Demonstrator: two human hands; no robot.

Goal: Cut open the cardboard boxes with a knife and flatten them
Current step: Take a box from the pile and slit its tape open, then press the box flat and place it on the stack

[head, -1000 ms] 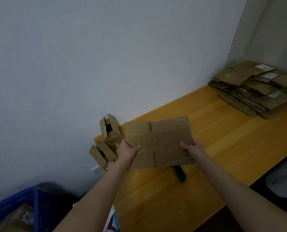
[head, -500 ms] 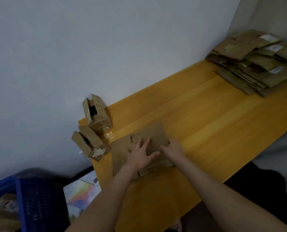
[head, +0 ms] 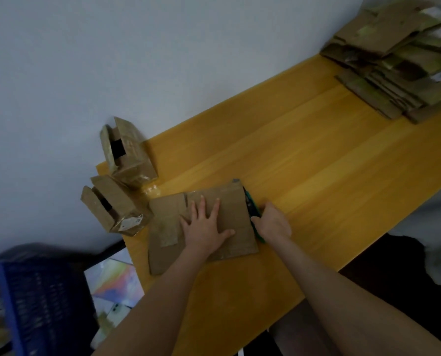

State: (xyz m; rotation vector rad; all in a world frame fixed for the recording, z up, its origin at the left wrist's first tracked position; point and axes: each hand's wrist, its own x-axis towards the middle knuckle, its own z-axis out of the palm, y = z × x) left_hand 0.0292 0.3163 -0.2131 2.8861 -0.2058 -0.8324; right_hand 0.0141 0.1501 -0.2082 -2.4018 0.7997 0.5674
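**Pressing one box flat, knife right at the edge**

Flattening is basically done on this piece: the flattened box lies on the yellow worktop, and I'll place everything else off it. The left hand sits on top of it, palm down, fingers spread wide, holding nothing, just pinning it. The right hand is at the cardboard's right edge, curled over the green knife. Can't tell if it actually grips the knife or just rests on it.

What matters for the next move: the knife lies tight along that right edge, long axis pointing away from the person, roughly parallel to the edge. So the right hand is clearly the nearer one, the left would have to cross the whole sheet.

Two uncut boxes stand just left of the flat piece, up against the wall, one behind the other. The finished stack of flats is well off to the far right. My guess: knife up, then reach left for a box.
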